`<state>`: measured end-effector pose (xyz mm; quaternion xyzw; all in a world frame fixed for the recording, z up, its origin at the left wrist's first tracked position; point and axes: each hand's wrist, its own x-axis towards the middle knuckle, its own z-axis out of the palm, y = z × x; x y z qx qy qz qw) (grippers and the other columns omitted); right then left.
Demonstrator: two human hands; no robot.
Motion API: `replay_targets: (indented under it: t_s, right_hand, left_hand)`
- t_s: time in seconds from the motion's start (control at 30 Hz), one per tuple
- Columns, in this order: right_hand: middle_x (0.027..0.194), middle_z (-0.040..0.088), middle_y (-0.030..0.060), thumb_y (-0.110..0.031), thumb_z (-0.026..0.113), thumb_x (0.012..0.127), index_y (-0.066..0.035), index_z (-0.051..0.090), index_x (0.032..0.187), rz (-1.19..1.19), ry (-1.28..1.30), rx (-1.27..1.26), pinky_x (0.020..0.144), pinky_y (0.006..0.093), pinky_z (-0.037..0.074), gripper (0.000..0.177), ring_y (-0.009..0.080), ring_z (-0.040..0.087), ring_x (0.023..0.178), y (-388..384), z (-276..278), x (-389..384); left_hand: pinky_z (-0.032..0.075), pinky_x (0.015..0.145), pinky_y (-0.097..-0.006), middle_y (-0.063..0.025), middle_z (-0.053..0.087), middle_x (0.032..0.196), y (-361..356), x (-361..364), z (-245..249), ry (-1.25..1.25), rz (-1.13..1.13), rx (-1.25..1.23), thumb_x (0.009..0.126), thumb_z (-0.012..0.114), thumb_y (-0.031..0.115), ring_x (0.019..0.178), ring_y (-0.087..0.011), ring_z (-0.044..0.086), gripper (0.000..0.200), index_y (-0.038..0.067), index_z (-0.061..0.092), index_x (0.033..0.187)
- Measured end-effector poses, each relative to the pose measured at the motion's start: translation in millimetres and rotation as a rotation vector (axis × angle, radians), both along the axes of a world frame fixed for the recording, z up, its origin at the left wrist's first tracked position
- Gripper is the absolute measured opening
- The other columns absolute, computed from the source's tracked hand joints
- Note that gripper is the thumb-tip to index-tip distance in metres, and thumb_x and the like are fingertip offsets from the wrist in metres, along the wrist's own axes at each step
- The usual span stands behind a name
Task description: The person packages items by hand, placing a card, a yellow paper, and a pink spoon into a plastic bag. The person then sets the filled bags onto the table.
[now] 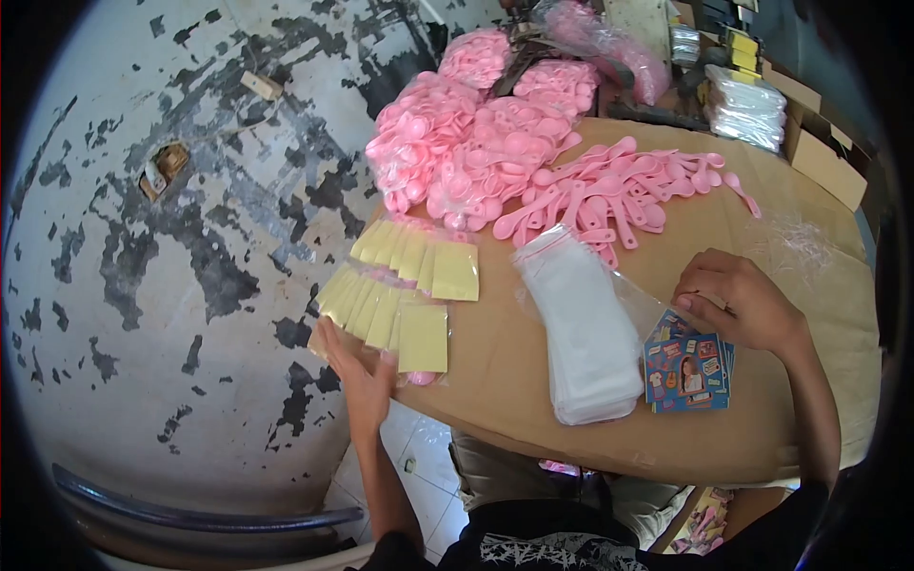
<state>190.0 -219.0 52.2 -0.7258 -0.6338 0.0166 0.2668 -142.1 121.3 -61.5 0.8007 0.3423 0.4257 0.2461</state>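
My left hand (357,376) lies at the table's left edge with its fingers apart, against the lower end of the rows of yellow cards in clear bags (367,305). One bagged yellow card (423,339) lies separately beside its thumb. My right hand (738,297) is closed in a pinch above the blue printed cards (687,373), at the corner of a clear plastic bag (636,300). A stack of clear empty bags (586,333) lies left of the blue cards. Loose pink spoons (619,190) spread beyond the bags.
Bulging bags of pink spoons (438,143) are heaped at the back left of the brown-covered table (495,381). Clear plastic scraps (800,243) lie at the right. Cardboard boxes (828,167) and packed plastic (747,107) stand behind. A peeling wall (190,285) borders the left.
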Motion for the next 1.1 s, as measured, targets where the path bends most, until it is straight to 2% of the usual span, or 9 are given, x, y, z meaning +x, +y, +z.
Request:
replay_targets:
  t_s: [0.1,0.37,0.47,0.57,0.77,0.87,0.93,1.07,1.1]
  right_hand:
    - [0.086,0.062,0.0116,-0.015,0.062,0.092,-0.001,0.066,0.088,0.001,0.008,-0.016,0.075,0.0412,0.05,0.016,0.0303,0.062,0.084,0,-1,1]
    - [0.085,0.062,0.0116,-0.015,0.062,0.091,-0.001,0.066,0.088,0.022,-0.024,0.036,0.074,0.042,0.05,0.015,0.0308,0.062,0.084,-3,-1,4]
    - [0.085,0.063,0.0116,-0.015,0.063,0.091,-0.001,0.066,0.088,0.023,-0.033,0.013,0.075,0.0421,0.051,0.014,0.031,0.062,0.084,-2,-5,7]
    - [0.085,0.063,0.0115,-0.015,0.063,0.091,-0.002,0.066,0.088,0.008,-0.029,-0.014,0.075,0.0421,0.051,0.014,0.0311,0.063,0.083,-2,-5,7]
    - [0.087,0.064,0.0113,-0.014,0.061,0.092,-0.002,0.067,0.091,-0.002,-0.009,-0.035,0.077,0.0419,0.05,0.014,0.0312,0.063,0.086,1,-4,3]
    - [0.091,0.066,0.0134,-0.018,0.062,0.092,-0.001,0.067,0.098,-0.031,0.083,0.025,0.08,0.0412,0.05,0.019,0.0312,0.063,0.09,8,-12,-5]
    - [0.093,0.066,0.0154,-0.023,0.063,0.092,0.0,0.066,0.102,-0.136,0.097,0.082,0.081,0.0406,0.05,0.025,0.0311,0.062,0.093,18,-20,-20]
    - [0.092,0.068,0.0173,-0.03,0.065,0.09,0.003,0.065,0.109,-0.254,-0.334,0.212,0.08,0.0411,0.051,0.038,0.0321,0.064,0.088,40,-39,-31]
    - [0.09,0.068,0.0167,-0.029,0.066,0.09,0.003,0.065,0.109,-0.249,-0.172,0.103,0.078,0.0401,0.051,0.037,0.0303,0.065,0.085,41,-36,-29]
  left_hand:
    - [0.005,0.118,-0.0591,-0.0255,0.012,0.16,-34,10,17,0.257,0.097,0.189,0.063,0.087,0.037,0.149,-0.0408,0.007,0.12,0.009,0.016,0.155]
    - [0.004,0.117,-0.0604,-0.0206,0.028,0.157,-1,17,21,0.392,0.063,0.112,0.072,0.082,0.039,0.148,-0.0421,0.015,0.081,0.016,0.049,0.142]
    - [0.002,0.117,-0.0604,-0.0198,0.022,0.16,-2,12,20,0.239,-0.02,0.082,0.069,0.084,0.04,0.149,-0.0431,0.011,0.084,0.017,0.05,0.142]
    - [0.001,0.118,-0.0604,-0.0189,0.015,0.162,-23,7,40,0.324,-0.229,0.215,0.063,0.087,0.038,0.149,-0.0438,0.006,0.088,0.018,0.052,0.14]
    - [0.0,0.117,-0.0611,-0.0186,0.017,0.161,-26,5,67,0.639,-0.158,0.348,0.058,0.09,0.037,0.149,-0.0439,0.006,0.09,0.019,0.054,0.139]
    - [0.0,0.117,-0.0623,-0.0193,0.023,0.159,-53,22,71,0.478,-0.465,0.276,0.063,0.087,0.041,0.149,-0.0426,0.011,0.085,0.017,0.055,0.137]
    - [0.002,0.117,-0.0625,-0.0164,0.029,0.158,-80,40,51,0.461,-0.819,0.018,0.076,0.079,0.042,0.148,-0.04,0.017,0.075,0.013,0.052,0.139]
    - [0.006,0.117,-0.0624,-0.0119,0.032,0.157,-126,88,50,0.467,-0.978,0.337,0.088,0.066,0.038,0.148,-0.0362,0.02,0.064,0.011,0.047,0.142]
    - [0.008,0.117,-0.0621,-0.0117,0.034,0.156,-128,94,51,0.468,-0.985,0.317,0.088,0.064,0.036,0.148,-0.0358,0.021,0.062,0.011,0.048,0.142]
